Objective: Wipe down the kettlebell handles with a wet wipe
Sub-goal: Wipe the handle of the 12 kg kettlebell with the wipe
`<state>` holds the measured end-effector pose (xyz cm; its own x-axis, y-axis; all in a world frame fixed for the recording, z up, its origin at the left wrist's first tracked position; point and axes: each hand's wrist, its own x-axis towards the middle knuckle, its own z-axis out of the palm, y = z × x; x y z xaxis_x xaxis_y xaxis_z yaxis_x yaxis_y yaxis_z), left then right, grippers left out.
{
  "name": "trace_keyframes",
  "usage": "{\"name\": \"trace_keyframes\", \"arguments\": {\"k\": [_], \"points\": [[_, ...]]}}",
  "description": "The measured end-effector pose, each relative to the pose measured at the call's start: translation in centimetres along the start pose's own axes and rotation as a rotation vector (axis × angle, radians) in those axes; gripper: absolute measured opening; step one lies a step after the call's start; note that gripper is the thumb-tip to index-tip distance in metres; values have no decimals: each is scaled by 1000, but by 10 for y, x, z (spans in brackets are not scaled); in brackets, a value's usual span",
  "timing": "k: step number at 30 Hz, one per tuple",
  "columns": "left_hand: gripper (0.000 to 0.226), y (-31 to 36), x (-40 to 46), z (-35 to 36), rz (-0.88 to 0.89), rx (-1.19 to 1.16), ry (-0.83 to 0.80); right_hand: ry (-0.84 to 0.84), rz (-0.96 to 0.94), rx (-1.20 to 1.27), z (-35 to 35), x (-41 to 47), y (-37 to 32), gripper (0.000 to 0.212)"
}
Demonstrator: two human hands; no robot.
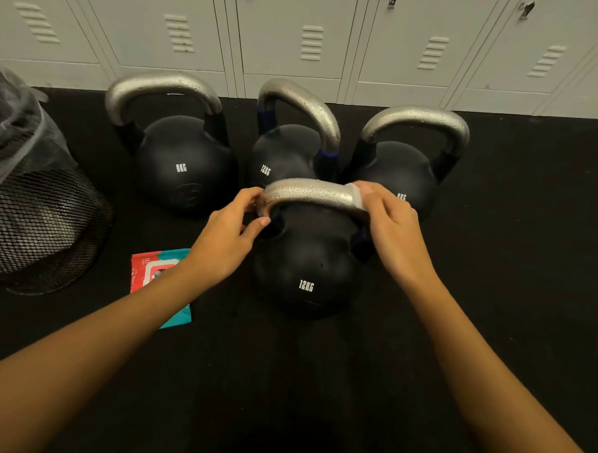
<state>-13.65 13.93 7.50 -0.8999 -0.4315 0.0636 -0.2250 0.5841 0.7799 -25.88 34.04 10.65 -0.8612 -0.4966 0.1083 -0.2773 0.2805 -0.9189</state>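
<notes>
Closest to me stands a black 12KG kettlebell [306, 271] with a silver handle [309, 192] beaded with droplets. My left hand [232, 233] grips the handle's left end. My right hand [390, 227] presses a white wet wipe [357, 198] around the handle's right end. Behind it stand three more black kettlebells: an 8KG one [183, 166] at the left, a 12KG one [283, 157] in the middle and one [402, 172] at the right, all with wet silver handles.
A red and teal wipe pack [151, 271] lies on the black floor mat [494, 269] under my left forearm. A black mesh bin [34, 208] with a clear liner stands at the left. Grey lockers [299, 38] line the back.
</notes>
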Motion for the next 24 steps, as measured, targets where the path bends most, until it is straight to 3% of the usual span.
{"name": "trace_keyframes", "arguments": {"k": [5, 9, 14, 19, 24], "points": [[48, 2, 1, -4, 15, 2, -4, -53, -202, -226, 4, -5, 2, 33], [49, 4, 0, -3, 19, 11, 5, -48, -266, -191, 0, -14, 17, 38], [50, 5, -1, -2, 18, 25, 7, 27, -102, 7, -8, -21, 30, 34], [50, 4, 0, -3, 17, 35, 2, 94, -112, -130, -2, -5, 11, 30], [49, 1, 1, -2, 37, 14, 19, 70, -115, -342, 11, 8, -11, 47]]}}
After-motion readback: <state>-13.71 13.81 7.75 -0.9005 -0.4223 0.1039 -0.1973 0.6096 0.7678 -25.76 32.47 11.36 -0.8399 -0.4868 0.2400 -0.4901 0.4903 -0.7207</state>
